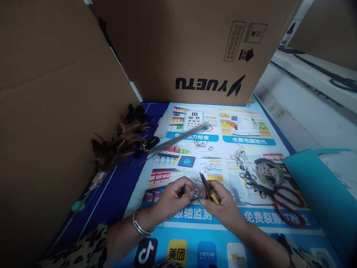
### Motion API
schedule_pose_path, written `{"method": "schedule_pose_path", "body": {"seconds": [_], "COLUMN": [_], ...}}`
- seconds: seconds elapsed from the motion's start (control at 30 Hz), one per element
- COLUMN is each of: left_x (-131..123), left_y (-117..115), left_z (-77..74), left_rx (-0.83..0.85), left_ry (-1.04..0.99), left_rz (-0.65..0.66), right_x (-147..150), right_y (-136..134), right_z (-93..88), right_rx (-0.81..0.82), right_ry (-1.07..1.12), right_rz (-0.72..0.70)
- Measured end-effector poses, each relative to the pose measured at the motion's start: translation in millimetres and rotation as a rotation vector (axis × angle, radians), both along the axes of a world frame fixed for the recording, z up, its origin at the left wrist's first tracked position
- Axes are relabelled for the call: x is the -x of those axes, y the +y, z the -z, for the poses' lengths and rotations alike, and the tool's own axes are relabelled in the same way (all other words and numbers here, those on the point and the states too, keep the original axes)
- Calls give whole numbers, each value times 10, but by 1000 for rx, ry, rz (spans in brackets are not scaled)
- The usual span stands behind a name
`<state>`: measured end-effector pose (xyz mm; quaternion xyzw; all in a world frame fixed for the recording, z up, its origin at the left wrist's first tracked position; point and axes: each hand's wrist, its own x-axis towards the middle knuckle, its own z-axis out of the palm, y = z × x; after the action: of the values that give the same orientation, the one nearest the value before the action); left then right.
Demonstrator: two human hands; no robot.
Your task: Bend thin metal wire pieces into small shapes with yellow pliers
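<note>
My left hand (174,197) is closed in a pinch on a small bent piece of wire (196,193) low over the printed poster (195,223). My right hand (223,206) is wrapped round small yellow-handled pliers (208,188), whose dark jaws point up and left at the wire. The two hands nearly touch. A silver bangle (138,224) sits on my left wrist. A bundle of long straight wires (178,139) lies slantwise beyond the hands.
Red-handled scissors (287,203) and several small black rings (251,182) lie right of the hands, by a tape roll (270,172). Bent wire pieces (200,143) dot the poster. A feather duster (119,143) lies left. Cardboard boxes (195,48) wall the back and left. A teal folder (320,193) sits right.
</note>
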<state>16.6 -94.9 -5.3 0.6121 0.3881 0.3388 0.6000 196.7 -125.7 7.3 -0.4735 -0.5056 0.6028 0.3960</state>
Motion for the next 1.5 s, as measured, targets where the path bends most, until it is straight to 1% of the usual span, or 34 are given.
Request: {"method": "schedule_pose_path", "body": {"seconds": [0.23, 0.43, 0.53, 0.63, 0.7, 0.83, 0.97, 1.23, 1.4, 1.5], "left_x": [-27, -40, -53, -69, -76, -73, -61, -35, -26, -24], "left_y": [-27, -53, -78, -105, -108, -66, -21, 26, 36, 35], "left_z": [-15, -6, -4, -6, -5, -8, -22, -25, -29, -30], "left_rx": [34, -6, -46, -66, -38, 93, 195, 289, 304, 307], "left_ry": [-9, 43, 70, 78, 69, 22, -44, -127, -142, -152], "left_rz": [61, 44, 45, 60, 67, 34, 41, 50, 26, 25], "right_x": [74, 97, 101, 102, 99, 88, 71, 18, -2, -9], "right_y": [4, -10, -22, -20, -14, -10, -13, -1, 10, 12], "right_z": [25, 131, 183, 199, 190, 166, 153, 68, 31, 15], "right_rx": [-81, -152, -199, -247, -241, -206, -175, -112, -54, -28], "right_ry": [-171, -285, -401, -513, -540, -497, -407, -225, -104, -68], "right_rz": [79, 152, 191, 217, 214, 211, 186, 113, 100, 93]}}
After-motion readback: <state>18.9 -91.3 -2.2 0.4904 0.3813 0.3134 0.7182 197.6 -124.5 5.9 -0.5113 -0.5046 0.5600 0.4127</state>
